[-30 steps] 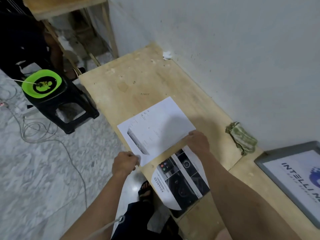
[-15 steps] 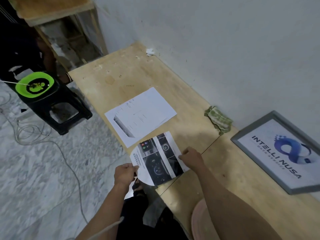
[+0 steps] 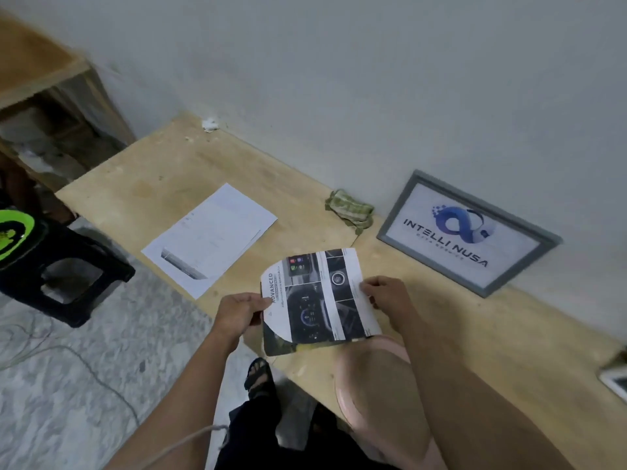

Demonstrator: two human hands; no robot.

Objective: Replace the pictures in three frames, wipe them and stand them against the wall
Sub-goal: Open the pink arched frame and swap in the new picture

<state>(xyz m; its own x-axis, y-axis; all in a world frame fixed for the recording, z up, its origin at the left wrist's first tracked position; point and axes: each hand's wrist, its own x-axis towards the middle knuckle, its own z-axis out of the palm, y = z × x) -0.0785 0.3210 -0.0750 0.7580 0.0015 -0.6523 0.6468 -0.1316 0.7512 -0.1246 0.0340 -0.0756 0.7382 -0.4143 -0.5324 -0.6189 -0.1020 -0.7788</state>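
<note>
I hold a printed picture [image 3: 319, 298] with dark car-dashboard photos and the word ADVANCED above the front edge of the wooden bench [image 3: 163, 184]. My left hand [image 3: 239, 313] pinches its left edge and my right hand [image 3: 385, 293] pinches its right edge. A grey frame [image 3: 466, 232] with an INTELLI NUSA logo picture leans against the white wall at the right. A white printed sheet [image 3: 210, 239] lies flat on the bench to the left. A crumpled green cloth [image 3: 349, 210] sits by the wall between sheet and frame.
A black stool [image 3: 68, 286] carrying a green plate [image 3: 13, 237] stands on the marble floor at the left, with cables trailing beside it. A wooden shelf unit [image 3: 51, 96] stands at the far left. Another object's corner [image 3: 615, 381] shows at the right edge.
I have lifted the dashboard picture off the bench and carried it rightwards with both hands. My view has swung right, bringing the whole grey frame into sight.
</note>
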